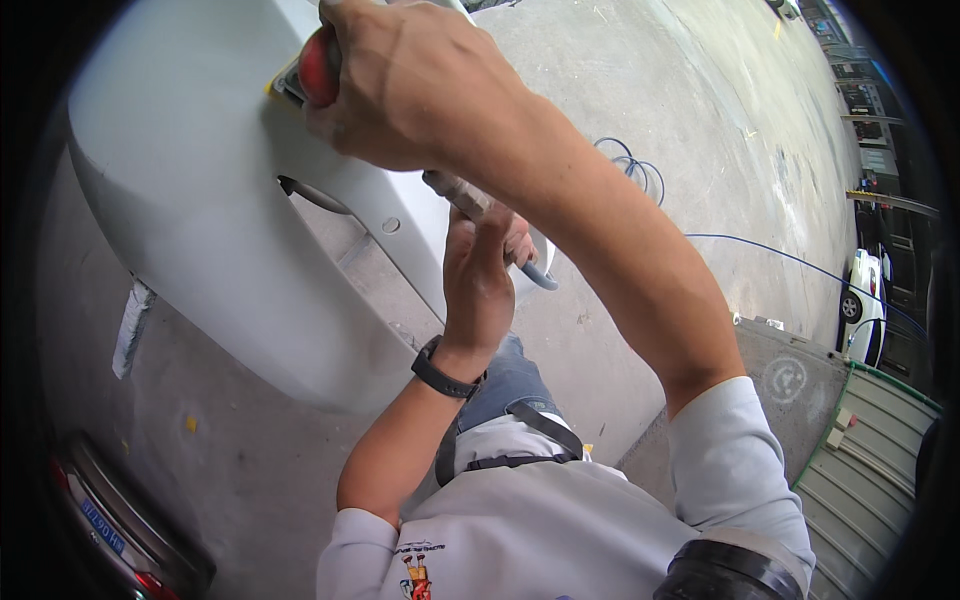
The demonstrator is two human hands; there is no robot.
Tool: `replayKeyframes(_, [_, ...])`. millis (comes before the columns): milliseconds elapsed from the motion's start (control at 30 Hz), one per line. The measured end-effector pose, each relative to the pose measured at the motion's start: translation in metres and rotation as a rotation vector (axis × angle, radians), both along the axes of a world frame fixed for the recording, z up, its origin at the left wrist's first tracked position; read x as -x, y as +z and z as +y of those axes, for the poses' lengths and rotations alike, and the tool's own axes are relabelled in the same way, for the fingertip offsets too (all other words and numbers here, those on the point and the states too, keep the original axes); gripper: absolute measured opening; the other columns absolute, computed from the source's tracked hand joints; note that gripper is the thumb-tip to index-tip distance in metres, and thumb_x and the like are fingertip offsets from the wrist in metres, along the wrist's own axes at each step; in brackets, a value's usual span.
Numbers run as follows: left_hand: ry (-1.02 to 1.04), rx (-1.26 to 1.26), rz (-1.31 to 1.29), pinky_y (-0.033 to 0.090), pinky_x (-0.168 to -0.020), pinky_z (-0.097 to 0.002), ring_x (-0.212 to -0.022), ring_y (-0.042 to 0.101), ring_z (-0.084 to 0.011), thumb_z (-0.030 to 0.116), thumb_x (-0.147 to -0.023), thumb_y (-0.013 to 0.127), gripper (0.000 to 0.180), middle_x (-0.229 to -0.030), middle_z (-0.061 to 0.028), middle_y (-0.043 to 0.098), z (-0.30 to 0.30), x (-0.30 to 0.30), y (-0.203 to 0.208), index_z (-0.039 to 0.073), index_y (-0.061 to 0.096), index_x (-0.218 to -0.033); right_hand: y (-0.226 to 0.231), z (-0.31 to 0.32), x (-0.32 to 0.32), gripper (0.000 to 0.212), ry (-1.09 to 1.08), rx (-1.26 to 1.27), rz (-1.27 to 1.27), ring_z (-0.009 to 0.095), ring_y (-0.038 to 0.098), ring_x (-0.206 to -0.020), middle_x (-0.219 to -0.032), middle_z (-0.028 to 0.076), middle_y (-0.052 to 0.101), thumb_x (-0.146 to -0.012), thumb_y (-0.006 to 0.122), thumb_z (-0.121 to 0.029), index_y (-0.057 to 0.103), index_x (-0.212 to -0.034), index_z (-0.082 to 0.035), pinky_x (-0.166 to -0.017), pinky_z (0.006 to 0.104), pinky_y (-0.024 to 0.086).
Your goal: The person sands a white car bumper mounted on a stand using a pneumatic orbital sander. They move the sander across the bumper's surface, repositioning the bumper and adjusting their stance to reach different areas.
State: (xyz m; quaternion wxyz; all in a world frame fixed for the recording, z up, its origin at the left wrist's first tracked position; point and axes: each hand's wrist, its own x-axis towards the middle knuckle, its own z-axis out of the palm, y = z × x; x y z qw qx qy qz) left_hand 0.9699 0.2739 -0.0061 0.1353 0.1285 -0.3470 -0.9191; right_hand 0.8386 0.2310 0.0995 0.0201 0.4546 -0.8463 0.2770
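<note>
White plastic by its look, the bumper (pixel 180 220) fills the upper left, with a long slot (pixel 365 265) and a small round hole (pixel 391 225) in it. The right hand (pixel 405 85) is wrapped over the red top of a sander (pixel 319 68), whose yellow-edged pad (pixel 286 86) is at the bumper's upper part; the hand covers so much of the tool that I cannot tell whether the pad lies flat. Nearer the body and apart from it, the left hand (pixel 482 258) grips the fitting (pixel 456 192), from which a grey hose (pixel 540 276) appears to run, bending out beside the fingers.

The step in hand looks like sanding the bumper, the right guiding the tool and the left steadying its tail. The next move probably calls for light, even pressure, the pad kept level over the curve, and the hose held clear of the slot's edge. A wrapped leg (pixel 132 328) shows beneath the bumper's lower left edge.
</note>
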Motion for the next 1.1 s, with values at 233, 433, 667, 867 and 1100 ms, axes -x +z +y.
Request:
replayKeyframes(233, [-0.092,0.904,-0.199,0.046,-0.075,-0.0344,-0.078,0.050,-0.0203,0.027,-0.115,0.053,0.025,-0.091,-0.0083,0.052,0.086,-0.124,-0.114,0.002,0.056,-0.114,-0.106,0.123,-0.103,0.067,-0.210,-0.089,-0.339,0.043,0.070,-0.072,-0.109,0.023,0.058,-0.080,0.088,-0.032,0.053,-0.128,-0.003,-0.067,0.0505,0.060])
replayKeyframes(433, [-0.512,0.548,-0.435,0.046,-0.081,-0.0365,-0.086,0.052,-0.0222,0.031,-0.116,0.049,0.031,-0.102,-0.0110,0.055,0.076,-0.192,-0.129,0.000,0.052,-0.121,-0.155,0.163,-0.143,0.075,-0.410,-0.029,-0.628,0.048,0.070,-0.083,-0.113,0.025,0.058,-0.085,0.086,-0.038,0.047,-0.138,-0.001,-0.075,0.0523,0.060])
replayKeyframes(667, [-0.475,0.513,-0.675,0.039,-0.064,-0.0295,-0.071,0.045,-0.0108,0.039,-0.118,0.040,0.039,-0.091,-0.0043,0.054,0.043,-0.191,-0.074,0.002,0.049,-0.123,-0.170,0.174,-0.158,0.084,-0.487,0.273,-0.777,0.043,0.066,-0.092,-0.116,0.026,0.053,-0.087,0.086,-0.033,0.040,-0.150,-0.003,-0.085,0.0483,0.056])
replayKeyframes(867, [-0.331,0.514,-0.698,0.032,-0.059,-0.0238,-0.068,0.037,-0.0061,0.038,-0.119,0.037,0.038,-0.086,0.0018,0.048,0.033,-0.166,-0.036,0.003,0.052,-0.120,-0.150,0.149,-0.135,0.079,-0.503,0.315,-0.769,0.043,0.068,-0.077,-0.111,0.025,0.056,-0.089,0.082,-0.042,0.043,-0.147,-0.005,-0.072,0.0521,0.057])
replayKeyframes(1100, [-0.312,0.787,-0.920,0.026,-0.053,-0.0235,-0.059,0.033,-0.0056,0.050,-0.118,0.035,0.052,-0.071,0.0034,0.043,-0.045,-0.115,0.052,0.004,0.057,-0.111,-0.114,0.107,-0.089,0.064,-0.388,0.428,-0.666,0.041,0.069,-0.067,-0.083,0.018,0.068,-0.100,0.071,-0.051,0.046,-0.139,-0.006,-0.062,0.0480,0.054])
